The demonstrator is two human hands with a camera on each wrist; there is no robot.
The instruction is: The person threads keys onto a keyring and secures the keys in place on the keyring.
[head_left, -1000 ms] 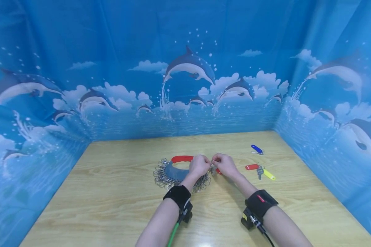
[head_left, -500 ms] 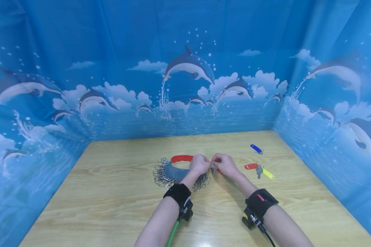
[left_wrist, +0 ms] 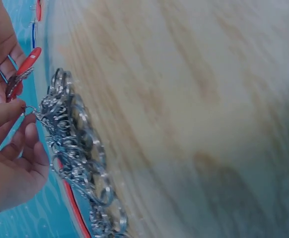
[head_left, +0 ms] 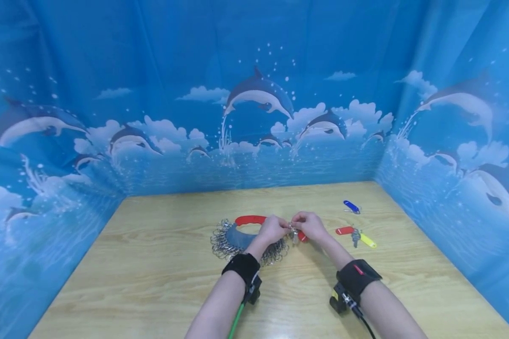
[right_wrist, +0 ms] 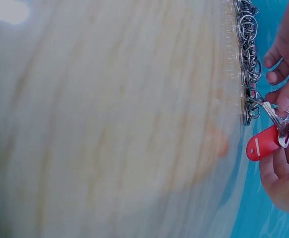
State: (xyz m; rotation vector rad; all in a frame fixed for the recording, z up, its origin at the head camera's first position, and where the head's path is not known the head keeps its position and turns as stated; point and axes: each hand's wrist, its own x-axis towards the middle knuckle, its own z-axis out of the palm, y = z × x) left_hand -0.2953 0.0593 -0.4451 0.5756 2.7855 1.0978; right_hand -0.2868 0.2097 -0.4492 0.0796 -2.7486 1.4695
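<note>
My left hand (head_left: 274,230) pinches a small metal ring or hook at the right end of a key holder, a grey plate (head_left: 237,238) with a red handle (head_left: 250,220) and many metal rings (left_wrist: 65,124) along its edge. Close beside it, my right hand (head_left: 310,226) grips a red key tag (right_wrist: 263,144) with metal keys (right_wrist: 274,116) on its ring. The fingertips of both hands nearly meet at the tag's ring, which they partly cover. In the right wrist view the key points toward the holder's rings.
To the right on the wooden table (head_left: 165,282) lie another red key tag (head_left: 345,230), a yellow key tag (head_left: 368,240) with keys (head_left: 356,238) between them, and a blue key tag (head_left: 351,206) farther back. Blue dolphin-print curtains (head_left: 174,70) stand around the table.
Both hands stay at nearly the same place, with small finger movements. The keys and red tag between them now show more fully below the fingers.
</note>
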